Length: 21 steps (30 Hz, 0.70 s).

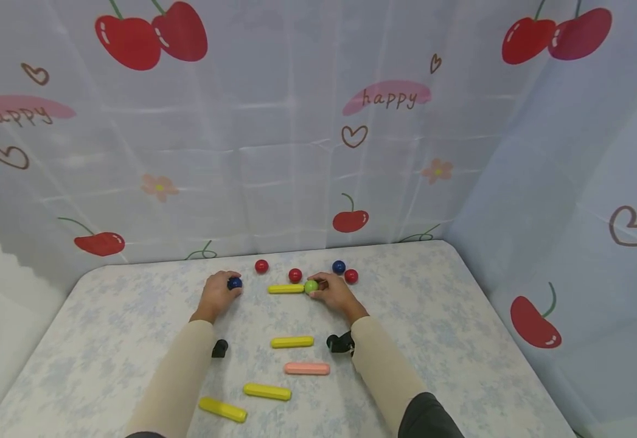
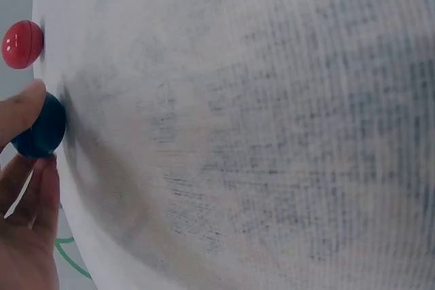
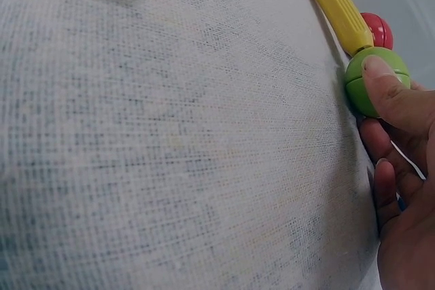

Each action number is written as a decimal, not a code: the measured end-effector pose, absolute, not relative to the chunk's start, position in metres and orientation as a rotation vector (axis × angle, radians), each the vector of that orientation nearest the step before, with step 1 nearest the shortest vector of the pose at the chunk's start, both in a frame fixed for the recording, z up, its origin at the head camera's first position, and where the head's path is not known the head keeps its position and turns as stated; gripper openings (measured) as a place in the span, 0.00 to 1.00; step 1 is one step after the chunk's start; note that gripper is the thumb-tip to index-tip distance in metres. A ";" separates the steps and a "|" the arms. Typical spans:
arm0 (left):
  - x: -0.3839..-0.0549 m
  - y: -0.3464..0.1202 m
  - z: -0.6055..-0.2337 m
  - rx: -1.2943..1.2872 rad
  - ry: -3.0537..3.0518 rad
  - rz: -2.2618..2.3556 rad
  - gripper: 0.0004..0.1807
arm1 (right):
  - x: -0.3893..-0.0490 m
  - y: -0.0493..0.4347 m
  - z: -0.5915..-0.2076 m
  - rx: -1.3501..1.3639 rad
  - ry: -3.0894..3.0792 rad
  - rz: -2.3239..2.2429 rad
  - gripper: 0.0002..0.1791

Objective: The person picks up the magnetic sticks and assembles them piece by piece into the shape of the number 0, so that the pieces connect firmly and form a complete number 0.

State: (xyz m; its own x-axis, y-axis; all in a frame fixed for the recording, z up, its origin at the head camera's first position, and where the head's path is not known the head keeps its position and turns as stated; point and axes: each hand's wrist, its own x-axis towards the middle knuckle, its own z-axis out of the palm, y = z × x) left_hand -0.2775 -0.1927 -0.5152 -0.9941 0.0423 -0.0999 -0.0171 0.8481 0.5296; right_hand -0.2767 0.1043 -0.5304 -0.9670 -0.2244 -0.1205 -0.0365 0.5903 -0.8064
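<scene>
My left hand pinches a dark blue ball between thumb and fingers at the far left of the table; the left wrist view shows the same blue ball close to the cloth. Around a green ball curl the thumb and fingers of my right hand. That green ball meets the end of a ribbed yellow stick in the right wrist view. The yellow stick lies crosswise between the two hands.
Red balls and a red ball beside a blue ball sit along the back. Nearer lie a yellow stick, a pink stick and two more yellow sticks. A printed curtain hangs behind the table.
</scene>
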 end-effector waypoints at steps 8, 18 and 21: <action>-0.274 -0.185 -0.512 0.000 2.771 0.984 0.20 | -0.276 0.104 -0.529 -0.208 2.612 -1.319 0.19; -0.276 -0.172 -0.513 0.132 2.734 0.932 0.25 | -0.276 0.102 -0.530 -0.184 2.622 -1.308 0.20; -0.276 -0.167 -0.512 0.168 2.716 0.929 0.24 | -0.276 0.103 -0.530 -0.191 2.622 -1.310 0.20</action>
State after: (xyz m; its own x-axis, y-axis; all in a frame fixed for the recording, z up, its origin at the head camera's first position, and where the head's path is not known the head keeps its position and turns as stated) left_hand -0.2763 -0.1673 -0.5120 -0.9582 0.1930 -0.2114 0.0233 0.7885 0.6146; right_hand -0.2756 0.1028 -0.5303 -0.9708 -0.2054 -0.1240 -0.0243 0.5981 -0.8010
